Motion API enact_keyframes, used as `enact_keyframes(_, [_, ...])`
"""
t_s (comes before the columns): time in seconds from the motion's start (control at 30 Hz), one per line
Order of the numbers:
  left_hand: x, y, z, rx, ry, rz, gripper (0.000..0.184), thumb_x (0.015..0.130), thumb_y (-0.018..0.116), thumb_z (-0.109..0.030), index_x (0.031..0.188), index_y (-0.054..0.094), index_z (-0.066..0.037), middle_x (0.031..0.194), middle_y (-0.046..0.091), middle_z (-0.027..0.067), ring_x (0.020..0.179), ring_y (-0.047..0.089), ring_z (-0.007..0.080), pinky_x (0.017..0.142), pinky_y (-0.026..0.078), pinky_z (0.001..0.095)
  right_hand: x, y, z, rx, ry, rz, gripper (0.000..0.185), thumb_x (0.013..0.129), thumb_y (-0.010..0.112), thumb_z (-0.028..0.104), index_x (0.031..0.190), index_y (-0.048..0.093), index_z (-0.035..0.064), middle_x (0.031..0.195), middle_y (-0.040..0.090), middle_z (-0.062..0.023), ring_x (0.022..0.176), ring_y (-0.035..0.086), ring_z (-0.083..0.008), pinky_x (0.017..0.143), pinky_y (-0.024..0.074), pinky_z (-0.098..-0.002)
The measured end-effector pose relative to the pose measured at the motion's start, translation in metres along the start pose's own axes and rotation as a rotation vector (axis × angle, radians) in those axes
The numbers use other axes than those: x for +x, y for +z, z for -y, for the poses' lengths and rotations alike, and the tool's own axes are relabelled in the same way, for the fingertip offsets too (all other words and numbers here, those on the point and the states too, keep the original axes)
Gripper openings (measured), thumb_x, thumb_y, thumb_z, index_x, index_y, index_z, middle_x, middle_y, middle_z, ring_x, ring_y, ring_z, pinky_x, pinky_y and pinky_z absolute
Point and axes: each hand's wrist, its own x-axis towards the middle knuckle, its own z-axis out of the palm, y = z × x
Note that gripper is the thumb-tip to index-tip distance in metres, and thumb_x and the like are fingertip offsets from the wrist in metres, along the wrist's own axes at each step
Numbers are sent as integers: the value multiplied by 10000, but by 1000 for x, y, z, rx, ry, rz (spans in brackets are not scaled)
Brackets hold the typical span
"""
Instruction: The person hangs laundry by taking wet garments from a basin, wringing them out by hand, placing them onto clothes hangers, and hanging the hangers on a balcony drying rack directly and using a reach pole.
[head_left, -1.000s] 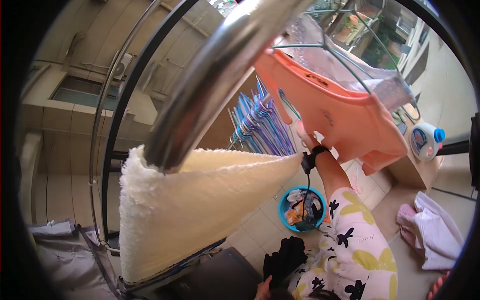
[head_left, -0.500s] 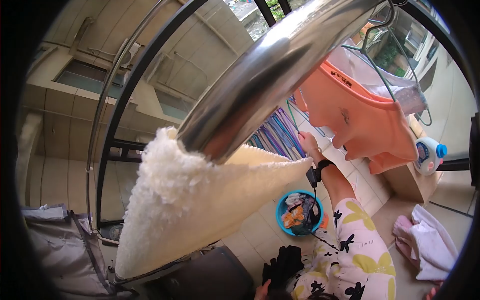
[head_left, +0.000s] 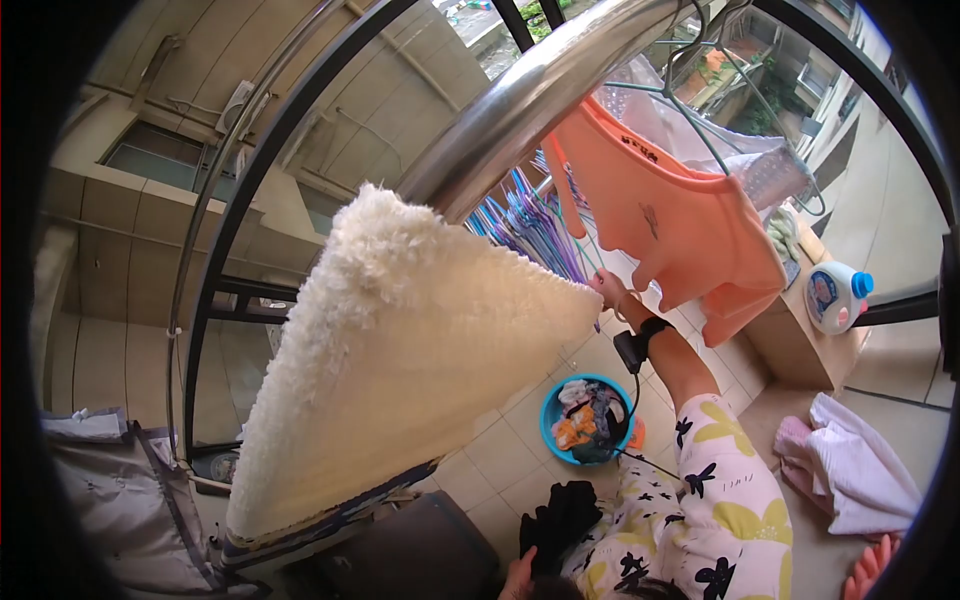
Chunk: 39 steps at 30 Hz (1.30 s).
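— Two hands, right? What are they up to?

— The right hand (head_left: 608, 288) reaches out past the edge of the big cream cloth (head_left: 400, 370). Its fingers look closed on the thin wire of a green hanger (head_left: 590, 244). It has a black strap (head_left: 650, 328) on the wrist.

— And the left hand (head_left: 518, 578)?

— Down at the bottom, partly cut off. Its fingers are pinched on a black cloth (head_left: 560, 515).

— Where is that green hanger?

— Between a bunch of blue and purple hangers (head_left: 525, 225) and an orange top (head_left: 665, 210). I can't see all of it.

— Is the orange top in the right hand?

— No. It hangs just beside that hand, up near the shiny pole (head_left: 520, 110). The cream cloth drapes from the near end of the pole.

— What's that round blue thing?

— A blue tub (head_left: 546, 422) on the floor, below the right hand. It has a heap of clothes (head_left: 590, 415) in it, some orange, some dark, some pale.

— Anything else?

— A white bottle (head_left: 832, 300) with a blue cap is over on the right, on a ledge (head_left: 800, 350). A white cloth (head_left: 860, 470) lies lower down on that side.
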Motion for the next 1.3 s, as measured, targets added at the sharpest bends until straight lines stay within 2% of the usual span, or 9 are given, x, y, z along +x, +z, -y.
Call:
enact_keyframes(0.07, [1, -4, 1, -3, 8, 0, 640, 782, 622, -409, 1173, 439, 63, 1085, 537, 162, 911, 562, 297, 730, 454, 392, -26, -8, 14, -610, -232, -520, 184, 879, 517, 225, 949, 599, 75, 794, 630, -144, 707, 610, -309, 662, 478, -390])
enact_keyframes(0.17, [1, -10, 2, -5, 20, 5, 621, 786, 629, -392, 1158, 455, 73, 1064, 556, 160, 893, 577, 285, 716, 463, 384, -44, -22, 36, -616, -529, -676, 177, 866, 528, 199, 949, 605, 62, 793, 618, -180, 747, 602, -344, 647, 476, -398])
enact_keyframes(0.23, [0, -13, 4, -6, 22, 7, 608, 788, 634, -380, 1148, 466, 80, 1050, 568, 158, 881, 587, 277, 707, 469, 379, -66, -28, 65, -621, -489, -681, 155, 856, 536, 180, 873, 615, 48, 793, 622, -169, 738, 596, -345, 655, 470, -407])
enact_keyframes(0.3, [-2, -16, 5, -6, 29, 10, 596, 791, 639, -369, 1138, 476, 87, 1035, 581, 157, 869, 597, 269, 697, 476, 373, -71, -40, 78, -785, -791, -706, 132, 841, 542, 155, 860, 621, 50, 785, 616, -181, 731, 591, -352, 663, 468, -412])
enact_keyframes(0.57, [10, -25, 15, -67, 47, 97, 591, 787, 643, -359, 1123, 509, 108, 991, 629, 148, 884, 615, 230, 768, 482, 333, -140, -60, 78, -852, -523, -559, 147, 846, 517, 170, 825, 609, 58, 776, 608, -183, 733, 582, -357, 644, 453, -412])
enact_keyframes(0.6, [0, -23, 11, 29, 276, 149, 569, 788, 650, -331, 1110, 510, 117, 997, 625, 156, 884, 617, 241, 768, 489, 343, -146, -61, 70, -831, -478, -558, 146, 848, 512, 172, 838, 613, 68, 777, 609, -180, 733, 582, -359, 647, 454, -416])
enact_keyframes(0.67, [37, -30, 25, -291, 115, 262, 510, 786, 668, -248, 1109, 505, 110, 1023, 614, 167, 909, 615, 265, 780, 505, 366, -155, -65, 47, -867, -479, -549, 155, 853, 496, 181, 863, 616, 83, 790, 613, -176, 748, 578, -368, 663, 456, -428])
enact_keyframes(0.77, [34, -26, 22, -249, 199, 238, 490, 789, 669, -230, 1103, 504, 108, 1029, 611, 173, 914, 615, 272, 787, 507, 368, -157, -65, 15, -932, -322, -396, 160, 854, 492, 176, 873, 616, 76, 812, 614, -182, 773, 576, -379, 678, 451, -443])
enact_keyframes(1.3, [21, -56, 24, -223, 239, 276, 430, 817, 630, -242, 1092, 529, 72, 1029, 615, 137, 900, 616, 240, 794, 492, 349, -293, -74, -9, -618, -302, -447, 229, 850, 526, 222, 879, 638, 24, 792, 604, -226, 763, 574, -392, 674, 451, -412])
